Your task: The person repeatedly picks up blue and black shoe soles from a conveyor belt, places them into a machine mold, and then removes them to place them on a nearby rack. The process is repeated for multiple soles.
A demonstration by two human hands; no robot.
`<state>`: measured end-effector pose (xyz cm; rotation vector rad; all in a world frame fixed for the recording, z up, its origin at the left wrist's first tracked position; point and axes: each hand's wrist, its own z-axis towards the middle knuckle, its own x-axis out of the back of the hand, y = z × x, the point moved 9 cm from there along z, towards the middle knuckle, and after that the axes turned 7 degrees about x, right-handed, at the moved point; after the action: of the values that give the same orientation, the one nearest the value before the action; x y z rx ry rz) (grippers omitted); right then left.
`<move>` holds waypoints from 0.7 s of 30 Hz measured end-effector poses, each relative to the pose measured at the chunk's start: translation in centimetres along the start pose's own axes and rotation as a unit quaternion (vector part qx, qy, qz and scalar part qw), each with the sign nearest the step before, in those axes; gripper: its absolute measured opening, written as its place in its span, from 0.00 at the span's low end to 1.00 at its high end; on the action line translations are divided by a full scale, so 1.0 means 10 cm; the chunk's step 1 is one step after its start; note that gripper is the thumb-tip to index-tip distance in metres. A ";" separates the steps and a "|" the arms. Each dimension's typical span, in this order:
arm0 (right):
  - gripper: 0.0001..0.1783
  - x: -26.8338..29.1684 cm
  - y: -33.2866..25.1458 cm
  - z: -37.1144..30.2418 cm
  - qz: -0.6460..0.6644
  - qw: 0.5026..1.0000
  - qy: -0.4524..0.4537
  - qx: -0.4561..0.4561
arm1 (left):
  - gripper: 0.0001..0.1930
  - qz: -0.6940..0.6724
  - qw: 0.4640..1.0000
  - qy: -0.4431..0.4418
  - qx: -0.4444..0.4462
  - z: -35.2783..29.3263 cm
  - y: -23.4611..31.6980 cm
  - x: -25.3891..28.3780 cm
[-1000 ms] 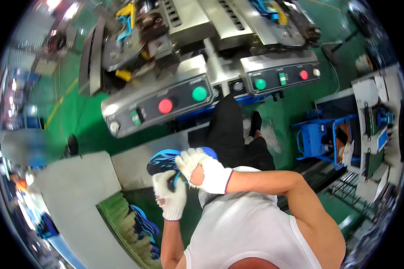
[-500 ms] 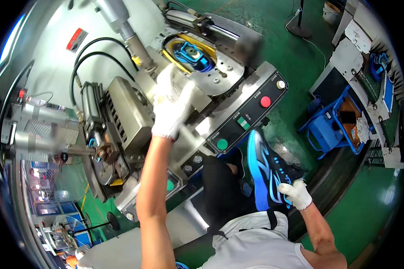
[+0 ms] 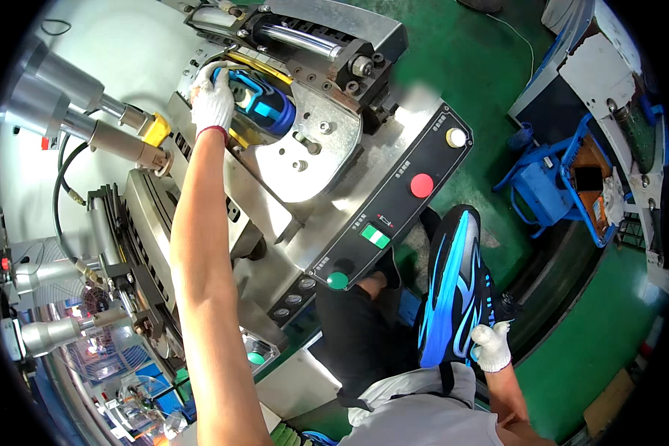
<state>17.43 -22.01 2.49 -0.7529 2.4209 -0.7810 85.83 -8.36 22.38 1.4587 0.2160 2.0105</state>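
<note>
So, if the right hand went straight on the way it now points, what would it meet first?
First, the black and blue shoe that the right hand holds. Past it, perhaps the control panel, though depth is unclear.

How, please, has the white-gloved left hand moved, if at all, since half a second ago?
Yes: the left hand moved away from the round red button, to the blue-black shoe in the steel machine.

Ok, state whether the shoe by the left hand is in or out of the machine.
In: the shoe sits between yellow strips in the machine, left hand at its end.
</note>
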 end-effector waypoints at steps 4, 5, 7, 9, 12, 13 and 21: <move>0.27 -0.18 -0.31 -0.10 0.010 0.998 0.037 0.056 | 0.13 -0.131 0.990 0.053 0.006 -0.18 0.20 0.56; 0.27 -0.26 -0.46 -0.13 0.015 0.993 0.038 0.106 | 0.13 -0.128 0.988 0.087 -0.001 -0.33 0.33 0.85; 0.31 -0.34 -0.60 -0.08 0.064 0.981 0.026 0.184 | 0.14 -0.097 0.981 0.170 0.010 -0.60 0.44 1.32; 0.35 -0.38 -0.72 -0.02 0.062 0.972 0.012 0.228 | 0.09 -0.189 0.959 0.189 -0.095 -1.09 0.87 1.82; 0.33 -0.66 -1.24 0.04 0.031 0.947 -0.011 0.319 | 0.13 -0.147 0.958 0.168 -0.182 -1.98 1.23 2.30; 0.30 -0.81 -1.44 0.02 0.028 0.933 -0.001 0.359 | 0.14 -0.145 0.958 0.141 -0.202 -2.33 1.27 2.36; 0.32 -3.32 -3.14 0.51 -0.322 0.827 -0.146 0.436 | 0.15 -0.294 0.917 -0.237 -0.126 -4.72 0.63 2.00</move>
<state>55.64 -24.68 27.95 -1.1599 1.2492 -1.7034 37.22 8.97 23.77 1.4472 0.1544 1.1234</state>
